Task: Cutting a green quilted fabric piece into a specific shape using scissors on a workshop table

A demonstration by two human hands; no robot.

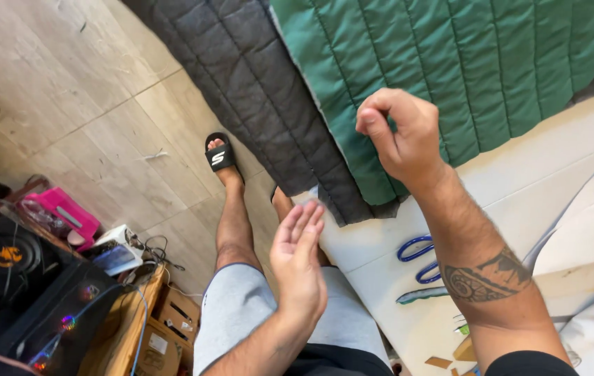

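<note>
A white surface [520, 181] fills the right side of the frame, and a green quilted blanket [464, 63] with a dark grey quilted backing [255, 90] lies over its upper part, hanging past the edge toward the floor. The right hand [401, 132] is raised over the green blanket near the middle of the frame, fingers curled into a loose fist; whether it pinches anything cannot be told. The left hand [300, 261] is open and flat, fingers together, held in the air at lower centre near the blanket's lower corner, touching nothing. Blue-handled scissors [419, 261] lie on the surface at lower right, beside the right forearm. The pale wood-look floor [67, 90] takes up the upper left. A foot in a black sandal [220, 157] stands on it. At lower left are a pink box [71, 212], dark electronic gear [25, 285] and cardboard boxes [168, 327].
</note>
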